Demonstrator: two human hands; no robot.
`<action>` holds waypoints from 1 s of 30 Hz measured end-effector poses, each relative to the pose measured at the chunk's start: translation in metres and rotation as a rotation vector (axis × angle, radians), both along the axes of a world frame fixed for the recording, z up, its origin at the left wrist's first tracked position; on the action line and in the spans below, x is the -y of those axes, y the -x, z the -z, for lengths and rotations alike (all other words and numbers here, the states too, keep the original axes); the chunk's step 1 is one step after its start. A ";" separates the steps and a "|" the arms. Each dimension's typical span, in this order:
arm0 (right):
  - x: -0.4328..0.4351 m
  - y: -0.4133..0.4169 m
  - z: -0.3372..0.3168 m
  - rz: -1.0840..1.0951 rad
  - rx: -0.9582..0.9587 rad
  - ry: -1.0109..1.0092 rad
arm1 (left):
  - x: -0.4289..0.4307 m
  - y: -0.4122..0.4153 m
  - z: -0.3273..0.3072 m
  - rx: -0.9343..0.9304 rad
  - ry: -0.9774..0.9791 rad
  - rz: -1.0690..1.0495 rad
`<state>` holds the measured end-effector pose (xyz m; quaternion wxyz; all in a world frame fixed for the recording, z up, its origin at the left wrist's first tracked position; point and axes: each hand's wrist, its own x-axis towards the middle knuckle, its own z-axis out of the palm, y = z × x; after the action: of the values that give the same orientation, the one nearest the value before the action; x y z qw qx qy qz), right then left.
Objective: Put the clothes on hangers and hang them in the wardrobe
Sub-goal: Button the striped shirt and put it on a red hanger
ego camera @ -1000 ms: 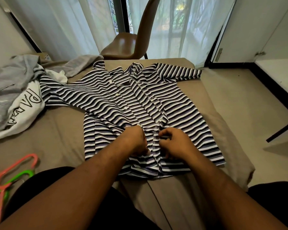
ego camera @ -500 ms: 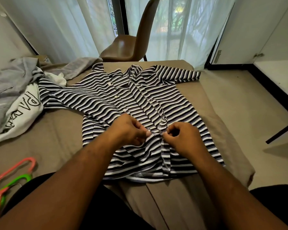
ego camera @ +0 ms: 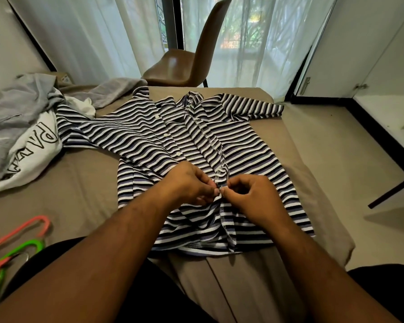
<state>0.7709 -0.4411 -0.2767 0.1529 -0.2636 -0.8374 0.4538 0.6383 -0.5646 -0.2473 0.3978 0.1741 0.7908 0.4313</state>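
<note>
Two hangers point(ego camera: 36, 243): pink and green, at the bed's point(ego camera: 79, 183) near left edge.
Clothes heap point(ego camera: 16, 113): grey and white, far left.
Striped shirt point(ego camera: 149, 141): spread flat mid-bed.
Left hand point(ego camera: 187, 183): curled, pinching the shirt's front edge.
Right hand point(ego camera: 250, 194): curled, pinching the facing edge.

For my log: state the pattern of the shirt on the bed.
The shirt: black, white and bluish stripes, head view.

By the left edge of the tan-sheeted bed point(ego camera: 84, 183) lies a crumpled white fabric garment point(ego camera: 30, 157) with big black-outlined capitals running sideways. "PA" reads clearly, but the later letters are lost in folds. The sticker on the brown cardboard box point(ego camera: 62, 80) at the far left corner is too small to read.
</note>
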 end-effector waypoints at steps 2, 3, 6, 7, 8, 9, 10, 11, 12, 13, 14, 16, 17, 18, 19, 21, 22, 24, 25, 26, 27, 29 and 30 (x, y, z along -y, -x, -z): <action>0.002 -0.001 -0.003 0.108 -0.047 -0.226 | 0.000 0.001 0.001 -0.064 0.029 0.003; 0.003 -0.001 -0.005 0.125 -0.087 -0.285 | 0.000 0.001 0.001 -0.097 0.040 0.007; 0.008 0.001 -0.004 -0.008 -0.067 -0.220 | -0.002 0.000 -0.001 -0.097 0.038 0.006; 0.009 0.001 -0.002 -0.034 -0.034 -0.202 | -0.002 -0.001 -0.002 -0.084 0.033 0.000; 0.010 0.001 0.001 -0.032 -0.016 -0.193 | -0.002 -0.001 -0.002 -0.066 0.026 -0.008; 0.009 0.001 0.003 -0.012 -0.010 -0.185 | -0.002 -0.002 -0.003 -0.041 0.015 -0.015; 0.009 0.001 0.006 0.014 -0.008 -0.177 | -0.001 -0.002 -0.003 -0.018 0.005 -0.018; 0.008 0.001 0.008 0.040 -0.006 -0.170 | -0.001 -0.002 -0.004 -0.005 0.001 -0.014; 0.008 0.001 0.010 0.061 -0.007 -0.156 | -0.001 -0.002 -0.004 -0.004 0.002 -0.006; 0.008 0.001 0.011 0.071 -0.015 -0.124 | -0.002 -0.002 -0.003 -0.008 0.006 -0.005; 0.008 0.001 0.011 0.065 -0.031 -0.068 | -0.002 -0.002 -0.003 -0.012 0.011 -0.013; 0.008 0.000 0.009 0.022 -0.059 0.053 | -0.002 -0.002 -0.002 -0.016 0.018 -0.027; 0.008 0.000 0.010 0.005 -0.062 0.078 | -0.002 -0.002 -0.002 -0.013 0.017 -0.022; 0.006 0.000 0.010 -0.001 -0.058 0.087 | -0.001 -0.002 -0.002 -0.003 0.011 -0.015; 0.005 0.000 0.012 -0.002 -0.053 0.094 | 0.000 -0.001 -0.003 0.013 0.002 -0.011; 0.004 0.000 0.014 -0.004 -0.053 0.126 | 0.001 -0.001 -0.004 0.031 -0.010 -0.013; 0.004 -0.001 0.014 -0.011 -0.059 0.149 | 0.000 0.000 -0.004 0.030 -0.008 -0.015; 0.004 -0.001 0.014 -0.030 -0.068 0.190 | 0.000 -0.001 -0.004 0.023 0.000 -0.021; 0.004 -0.001 0.013 -0.039 -0.069 0.219 | 0.000 0.000 -0.004 0.023 0.003 -0.024; 0.004 -0.001 0.013 -0.048 -0.072 0.266 | 0.001 0.000 -0.004 0.023 0.004 -0.026; 0.004 0.000 0.012 -0.054 -0.082 0.330 | 0.001 0.000 -0.004 0.022 0.002 -0.025; 0.003 0.000 0.012 -0.050 -0.115 0.463 | 0.002 0.001 -0.005 0.019 -0.012 -0.012; 0.003 0.000 0.012 -0.049 -0.129 0.505 | 0.003 0.001 -0.006 0.018 -0.021 -0.006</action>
<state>0.7710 -0.4436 -0.2891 0.1243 -0.2438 -0.6923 0.6677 0.6372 -0.5671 -0.2414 0.4019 0.1720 0.7832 0.4421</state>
